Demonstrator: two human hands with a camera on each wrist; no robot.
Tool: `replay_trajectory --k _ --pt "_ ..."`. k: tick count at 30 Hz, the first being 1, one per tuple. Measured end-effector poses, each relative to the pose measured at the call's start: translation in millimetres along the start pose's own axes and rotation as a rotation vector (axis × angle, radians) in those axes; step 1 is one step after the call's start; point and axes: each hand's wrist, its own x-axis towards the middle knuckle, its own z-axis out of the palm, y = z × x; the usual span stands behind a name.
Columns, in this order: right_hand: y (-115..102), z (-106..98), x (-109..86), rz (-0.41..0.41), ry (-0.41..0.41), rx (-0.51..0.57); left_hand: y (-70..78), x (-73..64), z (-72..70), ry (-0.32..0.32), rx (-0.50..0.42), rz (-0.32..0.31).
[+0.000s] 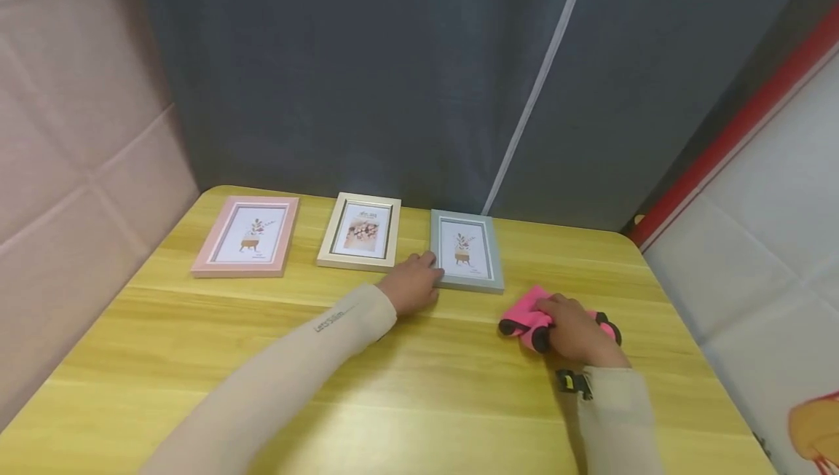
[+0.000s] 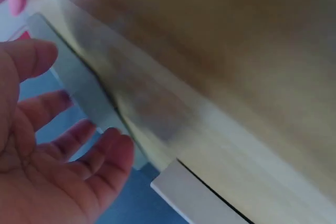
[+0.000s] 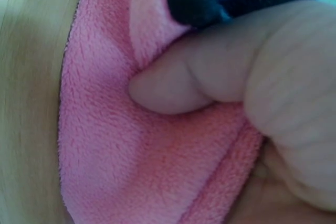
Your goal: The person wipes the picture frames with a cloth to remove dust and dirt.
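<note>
My left hand (image 1: pixel 411 285) is at the lower left corner of a grey-blue picture frame (image 1: pixel 467 250) lying flat on the table. In the left wrist view its fingers are loosely bent and spread beside the edge of that frame (image 2: pixel 84 85), not wrapped round it; whether the tips touch is hard to tell. To the right, my right hand (image 1: pixel 580 329) grips a bunched pink cloth (image 1: pixel 524 315) with black trim. Close up in the right wrist view, the thumb presses into the fluffy pink cloth (image 3: pixel 100 114), and the other fingers are mostly hidden.
A cream picture frame (image 1: pixel 360 233) and a pink picture frame (image 1: pixel 245 237) lie left of the grey-blue one, along the back of the yellow wood-grain table (image 1: pixel 452 402). Behind the table stands a dark grey panel (image 1: pixel 341 81). Pale walls flank both sides.
</note>
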Motion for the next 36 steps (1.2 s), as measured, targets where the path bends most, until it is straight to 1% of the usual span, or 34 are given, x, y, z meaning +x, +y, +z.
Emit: replay_trajectory --k 4,7,11,14,18,22,25,28,30,31,33,36 --pt "2 2 0.8 -0.024 0.013 0.002 0.4 -31.0 -7.8 -0.029 -0.006 0.034" --pt "4 2 0.1 -0.038 0.025 0.011 0.8 -55.5 -16.7 -0.04 -0.056 0.059" --pt "6 0 -2.5 -0.057 0.044 0.024 -0.3 -82.5 -27.3 -0.043 -0.137 0.104" --pt "5 -1 -4.2 -0.039 0.036 0.04 0.1 -100.0 -33.1 -0.05 -0.185 0.137" --pt "1 -3 -4.4 0.007 -0.006 0.055 4.4 -122.5 -38.9 -0.054 -0.247 0.16" --pt "-1 -3 -3.2 -0.01 -0.002 0.031 10.4 -140.9 -40.6 -0.076 -0.33 0.189" --pt "0 -2 -2.5 -0.042 0.022 0.009 13.3 -149.4 -39.4 -0.129 -0.42 0.203" --pt "1 -1 -1.3 -0.043 0.029 -0.01 11.1 -154.0 -39.5 -0.181 -0.509 0.207" --pt "2 0 0.1 -0.028 0.031 -0.019 6.1 -154.4 -40.4 -0.191 -0.548 0.177" --pt "2 0 1.0 -0.018 0.036 -0.018 2.8 -153.6 -41.1 -0.186 -0.568 0.147" --pt "3 1 2.6 0.013 0.047 -0.005 -3.9 -150.3 -42.2 -0.151 -0.593 0.052" --pt "2 3 5.0 0.055 0.063 0.049 -11.4 -139.9 -41.7 -0.066 -0.653 -0.14"
